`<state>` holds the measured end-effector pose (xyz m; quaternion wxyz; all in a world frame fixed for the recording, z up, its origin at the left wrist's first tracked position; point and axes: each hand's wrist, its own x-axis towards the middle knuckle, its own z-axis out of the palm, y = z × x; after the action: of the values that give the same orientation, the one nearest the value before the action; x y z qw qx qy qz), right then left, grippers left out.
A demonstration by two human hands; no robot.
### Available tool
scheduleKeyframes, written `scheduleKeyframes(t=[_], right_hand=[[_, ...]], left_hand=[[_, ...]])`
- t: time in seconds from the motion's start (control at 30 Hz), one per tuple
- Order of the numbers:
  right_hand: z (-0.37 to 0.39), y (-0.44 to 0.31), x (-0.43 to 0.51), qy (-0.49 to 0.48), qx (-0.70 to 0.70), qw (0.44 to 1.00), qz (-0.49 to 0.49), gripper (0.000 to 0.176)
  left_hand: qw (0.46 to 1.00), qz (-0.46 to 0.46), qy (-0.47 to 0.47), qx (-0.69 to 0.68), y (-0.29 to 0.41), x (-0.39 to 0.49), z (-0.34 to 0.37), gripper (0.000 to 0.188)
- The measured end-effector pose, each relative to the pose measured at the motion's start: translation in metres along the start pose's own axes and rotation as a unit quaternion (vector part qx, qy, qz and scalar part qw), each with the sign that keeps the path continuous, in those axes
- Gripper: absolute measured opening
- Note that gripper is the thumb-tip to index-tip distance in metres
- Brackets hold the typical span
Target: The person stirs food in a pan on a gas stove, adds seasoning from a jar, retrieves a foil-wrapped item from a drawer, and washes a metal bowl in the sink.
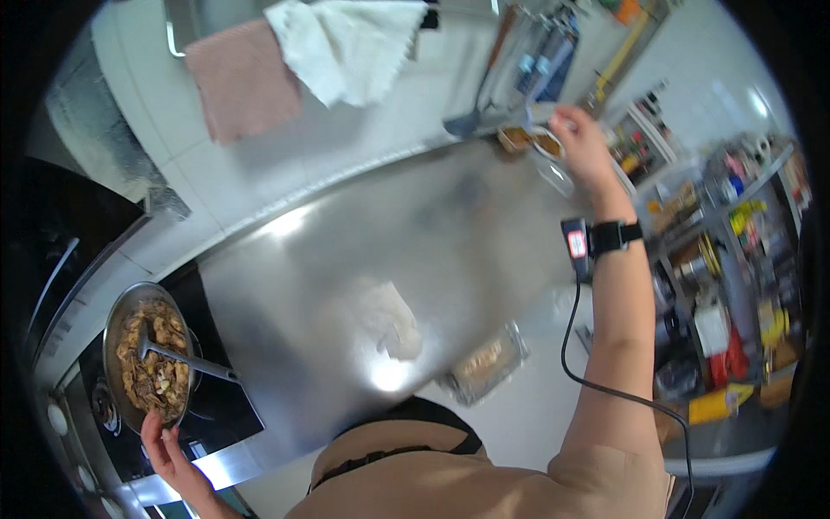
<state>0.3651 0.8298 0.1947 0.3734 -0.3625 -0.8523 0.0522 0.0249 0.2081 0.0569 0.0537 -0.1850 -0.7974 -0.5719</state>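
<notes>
My left hand (170,454) is at the near rim of a metal wok (109,350) on the black stovetop (224,405). Its fingertips overlap the rim; whether they grip it is unclear. Browned chunks of food, perhaps meat, fill the wok (133,383). A grey-handled cooking utensil (188,360) rests in the food, its handle leaning over the right rim. My right hand (583,146) reaches to the counter's far right corner, fingers curled and blurred, beside a white bowl (548,144) of brown contents. A small container (514,139) of similar brown stuff stands left of that bowl.
A crumpled whitish cloth or paper (395,321) lies on the steel counter (324,259). A clear-wrapped tray (486,364) shows past the front edge. Pink (246,81) and white (350,52) towels and a turner (476,110) hang behind. Crowded shelves (726,259) stand right. A cable (603,389) trails from my right wrist.
</notes>
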Motion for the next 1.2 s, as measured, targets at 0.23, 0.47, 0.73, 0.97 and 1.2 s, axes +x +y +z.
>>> scheduleKeyframes(t=[0.23,0.47,0.73,0.97,1.2], right_hand=[[-0.050,0.058,-0.323,-0.163,0.092,0.818,0.543,0.043],[-0.034,0.118,-0.446,-0.144,0.216,0.717,0.647,0.053],[0.087,0.291,-0.384,0.019,0.420,0.629,0.654,0.076],[0.122,0.370,-0.342,0.018,0.530,0.526,0.665,0.060],[0.127,0.391,-0.347,0.054,0.582,0.478,0.656,0.038]], left_hand=[[0.942,0.126,-0.295,-0.097,0.026,-0.001,0.084,0.018],[0.894,0.124,-0.413,-0.120,0.073,-0.076,0.161,0.020],[0.937,-0.049,-0.346,-0.008,0.093,-0.194,0.258,0.016],[0.944,-0.100,-0.313,0.001,0.156,-0.319,0.323,0.019],[0.955,-0.130,-0.266,0.009,0.190,-0.368,0.347,0.016]])
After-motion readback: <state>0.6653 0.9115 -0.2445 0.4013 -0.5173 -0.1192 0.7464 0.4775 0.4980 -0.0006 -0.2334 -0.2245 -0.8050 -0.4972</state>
